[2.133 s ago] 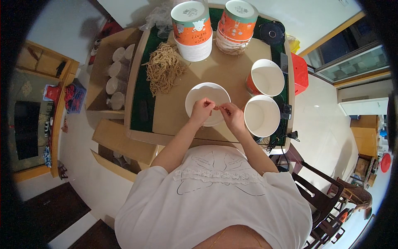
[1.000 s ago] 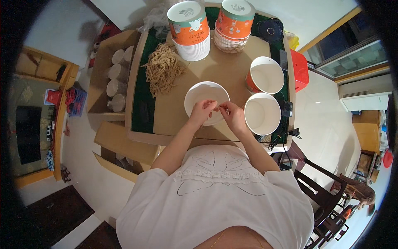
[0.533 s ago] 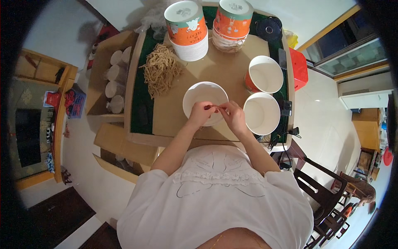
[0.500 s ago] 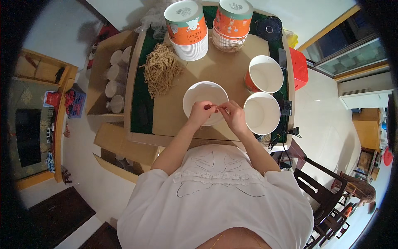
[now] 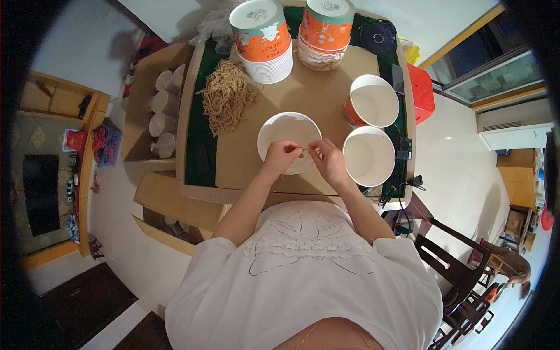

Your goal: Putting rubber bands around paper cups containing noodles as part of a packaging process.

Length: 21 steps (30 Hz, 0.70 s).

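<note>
A white paper bucket stands upright in front of me with its mouth up. Over its near rim my left hand and my right hand come close together, fingertips pinched. Between them runs a short thin piece of cord, pale and partly hidden by the fingers. Beyond my left hand lies a tangled heap of tan cord. Two more white-lined buckets, one nearer and one farther, stand to the right of my right hand.
At the back are two upside-down stacks of orange-printed buckets, left and right. A dark round object sits at the far right corner. Left of the table a cardboard box holds wrapped cups. Black cables hang at the right edge.
My hands stay pinched over the bucket, with small finger movements. The strand between them shows paler now. The whole view has shifted very slightly.
</note>
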Motion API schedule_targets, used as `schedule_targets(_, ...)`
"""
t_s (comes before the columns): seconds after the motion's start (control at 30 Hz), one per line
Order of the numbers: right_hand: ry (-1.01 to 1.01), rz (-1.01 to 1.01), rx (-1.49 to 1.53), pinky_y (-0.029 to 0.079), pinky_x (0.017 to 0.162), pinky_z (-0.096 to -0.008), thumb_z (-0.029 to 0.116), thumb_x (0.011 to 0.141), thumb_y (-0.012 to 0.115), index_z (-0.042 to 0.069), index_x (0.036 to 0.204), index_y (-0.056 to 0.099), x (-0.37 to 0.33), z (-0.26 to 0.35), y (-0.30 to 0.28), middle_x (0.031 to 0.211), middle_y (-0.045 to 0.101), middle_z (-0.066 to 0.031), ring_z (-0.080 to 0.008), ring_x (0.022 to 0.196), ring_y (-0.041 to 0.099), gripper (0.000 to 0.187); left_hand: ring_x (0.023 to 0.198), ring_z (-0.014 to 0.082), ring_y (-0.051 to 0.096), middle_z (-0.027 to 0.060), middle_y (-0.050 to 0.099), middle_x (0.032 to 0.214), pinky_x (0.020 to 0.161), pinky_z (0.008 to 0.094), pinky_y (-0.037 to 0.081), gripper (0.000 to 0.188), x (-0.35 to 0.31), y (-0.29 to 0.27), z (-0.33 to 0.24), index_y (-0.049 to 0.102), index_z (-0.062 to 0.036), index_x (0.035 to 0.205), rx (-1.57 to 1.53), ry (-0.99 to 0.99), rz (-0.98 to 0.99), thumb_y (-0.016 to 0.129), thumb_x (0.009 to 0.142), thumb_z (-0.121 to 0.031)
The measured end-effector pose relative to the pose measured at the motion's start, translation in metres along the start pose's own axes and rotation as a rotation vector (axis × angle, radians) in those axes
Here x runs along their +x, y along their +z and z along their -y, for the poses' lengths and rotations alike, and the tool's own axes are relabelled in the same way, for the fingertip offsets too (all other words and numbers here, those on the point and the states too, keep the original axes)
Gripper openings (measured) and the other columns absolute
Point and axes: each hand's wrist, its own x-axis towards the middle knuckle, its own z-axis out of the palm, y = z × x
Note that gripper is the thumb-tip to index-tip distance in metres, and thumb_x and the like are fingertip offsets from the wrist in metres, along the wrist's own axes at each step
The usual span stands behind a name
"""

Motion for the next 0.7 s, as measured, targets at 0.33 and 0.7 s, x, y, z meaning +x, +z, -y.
schedule_targets(0.33,-0.023,0.069,0.017,0.049,0.058,-0.0372,0.006,0.078,0.064,0.002,0.079,0.060,0.002,0.003,-0.004,0.077,0.060,-0.0132,-0.0299,0.067,0.061,0.006,0.063,0.0103,0.059,0.0050,0.067,0.072,0.059,0.0256,0.047,0.015,0.001,0.006,0.004,0.067,-0.0014,0.086,0.213,0.149,-0.097,0.057,0.085,-0.011)
schedule_targets(0.7,0.061,0.070,0.109,0.045,0.054,-0.0283,0.006,0.080,0.065,0.003,0.086,0.062,0.002,0.016,-0.013,0.073,0.059,-0.0086,-0.0167,0.057,0.054,0.008,0.068,0.0114,0.062,0.0064,0.067,0.073,0.064,0.0264,0.048,0.016,-0.008,0.008,-0.010,0.065,0.0004,0.083,0.182,0.172,-0.066,0.059,0.085,-0.014)
